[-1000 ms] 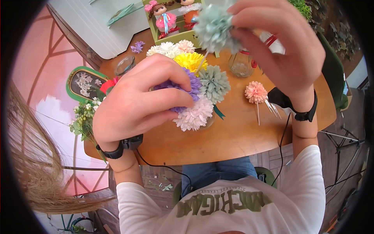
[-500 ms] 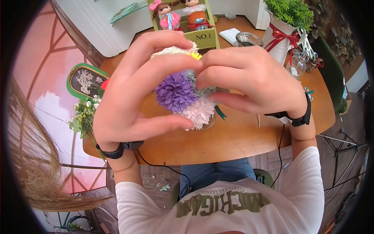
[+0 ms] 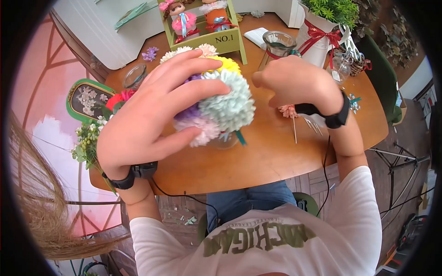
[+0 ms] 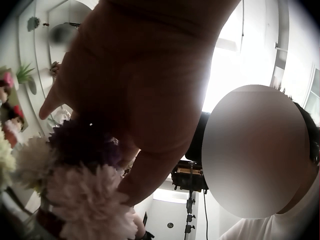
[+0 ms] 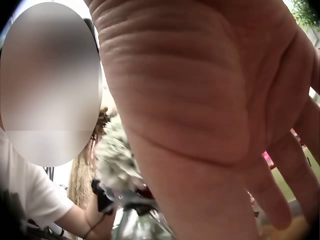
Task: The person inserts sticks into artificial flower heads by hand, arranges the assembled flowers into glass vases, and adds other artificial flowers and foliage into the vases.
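A bunch of paper flowers stands in a small glass vase point(image 3: 223, 140) on the wooden table point(image 3: 276, 156). A mint flower point(image 3: 228, 106) sits at its front, with a yellow one point(image 3: 228, 64) behind and a pale pink one point(image 3: 198, 129) below. My left hand point(image 3: 156, 106) lies over the bunch, fingers stretched across the top and thumb under the pale pink bloom. The left wrist view shows that hand point(image 4: 145, 100) above a purple flower point(image 4: 85, 145). My right hand point(image 3: 299, 83) hovers to the right, loosely curled and holding nothing, above a pink flower on a stick point(image 3: 287, 111).
Loose sticks point(image 3: 313, 124) lie by the right wrist. Behind are a green crate with dolls point(image 3: 216, 41), a glass jar point(image 3: 276, 43) and a white pot with a red ribbon point(image 3: 322, 41). At left are a small jar point(image 3: 135, 76), a green oval frame point(image 3: 87, 99) and green sprigs point(image 3: 87, 138).
My right hand brought the mint flower down into the bunch, let go and drew back to the right. My left hand has spread over the flowers.
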The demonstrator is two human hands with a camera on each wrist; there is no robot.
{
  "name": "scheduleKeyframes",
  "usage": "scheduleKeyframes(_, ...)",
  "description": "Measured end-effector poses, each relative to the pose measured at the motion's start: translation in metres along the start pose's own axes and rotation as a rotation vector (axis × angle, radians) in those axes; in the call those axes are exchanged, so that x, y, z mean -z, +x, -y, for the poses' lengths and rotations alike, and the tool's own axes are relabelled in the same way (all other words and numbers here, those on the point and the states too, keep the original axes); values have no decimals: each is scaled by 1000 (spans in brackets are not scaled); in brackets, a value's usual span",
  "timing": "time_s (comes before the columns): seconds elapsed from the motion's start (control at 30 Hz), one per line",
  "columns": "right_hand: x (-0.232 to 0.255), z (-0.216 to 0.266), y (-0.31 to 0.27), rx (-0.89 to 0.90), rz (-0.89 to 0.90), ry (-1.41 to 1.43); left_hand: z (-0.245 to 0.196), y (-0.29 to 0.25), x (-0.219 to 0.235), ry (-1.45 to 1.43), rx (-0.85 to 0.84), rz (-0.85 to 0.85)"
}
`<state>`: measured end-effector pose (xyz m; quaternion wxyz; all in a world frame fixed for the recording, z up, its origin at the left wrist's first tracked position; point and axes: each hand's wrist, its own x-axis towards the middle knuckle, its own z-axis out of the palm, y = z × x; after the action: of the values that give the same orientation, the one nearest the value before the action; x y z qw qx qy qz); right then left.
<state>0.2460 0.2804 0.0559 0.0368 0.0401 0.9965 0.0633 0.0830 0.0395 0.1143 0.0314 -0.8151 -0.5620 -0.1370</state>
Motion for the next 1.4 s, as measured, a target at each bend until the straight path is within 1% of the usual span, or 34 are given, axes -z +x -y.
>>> scheduleKeyframes(0.03, -8, -4, 3, -5, 1, 0, 2, -1, 1, -1, -5, 0)
scheduleKeyframes(0.1, -15, -8, 5, -13, -82, 29, 8, -6, 3, 36, -45, -13)
scheduleKeyframes(0.13, -5, -7, 11, -83, 127, 23, 11, -7, 4, 36, -47, -12)
scheduleKeyframes(0.2, -2, -8, 14, -93, 152, 32, 17, -10, 7, -141, -38, -14)
scheduleKeyframes(0.23, -1, -7, 15, -103, 180, 40, 20, -10, 8, -141, -35, -14)
scheduleKeyframes(0.3, -3, -7, 16, -93, 196, 47, 24, -10, 9, -279, -66, 11)
scheduleKeyframes(0.37, -4, -7, 16, -90, 208, 56, 24, -10, 12, -272, -74, 4)
scheduleKeyframes(0.43, -6, -5, 14, -199, 374, 53, 20, -9, 12, -265, -84, 0)
scheduleKeyframes(0.5, -10, -3, 1, -204, 392, 40, 12, -6, 8, -337, -31, -184)
scheduleKeyframes(0.53, -12, -5, -7, -207, 409, 23, 9, -6, 7, -336, -32, -185)
scheduleKeyframes(0.57, -20, -12, -15, -209, 407, 21, 6, -5, 7, -301, -25, -191)
scheduleKeyframes(0.63, -41, -23, -27, 12, 267, 234, 2, -5, 5, -258, -21, -203)
scheduleKeyframes(0.67, -45, -23, -28, -34, 311, 258, 2, -7, 0, -165, 2, -166)
scheduleKeyframes(0.7, -47, -24, -28, -33, 308, 256, 1, -8, -2, -73, 27, -127)
scheduleKeyframes(0.73, -43, -22, -26, -120, 360, 370, -1, -7, -3, -70, 27, -126)
scheduleKeyframes(0.77, -40, -20, -26, -206, 409, 486, -3, -6, -3, -1, 18, -125)
scheduleKeyframes(0.8, -34, -21, -27, -204, 402, 488, -5, -5, -2, 72, 9, -124)
scheduleKeyframes(0.83, -26, -22, -28, -95, 224, 497, -5, -4, 0, 80, 8, -119)
scheduleKeyframes(0.87, -19, -24, -29, 14, 44, 502, -3, -5, 2, 95, -28, -89)
scheduleKeyframes(0.9, -13, -25, -30, 123, -207, 418, -2, -6, 5, 110, -63, -57)
scheduleKeyframes(0.93, 1, -15, -33, 133, -421, 477, 0, -7, 8, 119, -62, -51)
scheduleKeyframes(0.97, 14, -11, -33, 160, -567, 506, 2, -8, 10, 86, -58, -32)
scheduleKeyframes(1.0, 27, -3, -33, 121, -743, 455, 3, -9, 12, 53, -53, -15)
scheduleKeyframes(1.03, 33, -1, -31, 126, -751, 457, 5, -10, 14, 62, -50, -12)
scheduleKeyframes(1.1, 43, 1, -26, 133, -1141, 529, 8, -11, 16, -38, -58, -1)
scheduleKeyframes(1.13, 71, 23, -46, 37, -1140, 395, 11, -11, 16, -32, -52, 0)
scheduleKeyframes(1.17, 70, 20, -42, 46, -1143, 397, 15, -13, 15, -114, -62, 9)
scheduleKeyframes(1.2, 65, 18, -36, 193, -1241, 369, 17, -14, 14, -196, -72, 15)
scheduleKeyframes(1.27, 48, 8, -7, 463, -1402, 271, 18, -13, 15, -181, -81, 11)
scheduleKeyframes(1.3, 44, 5, -4, 466, -1401, 278, 18, -13, 15, -174, -98, 12)
scheduleKeyframes(1.4, 41, 8, -1, 513, -1390, 327, 16, -13, 20, -126, -77, 48)
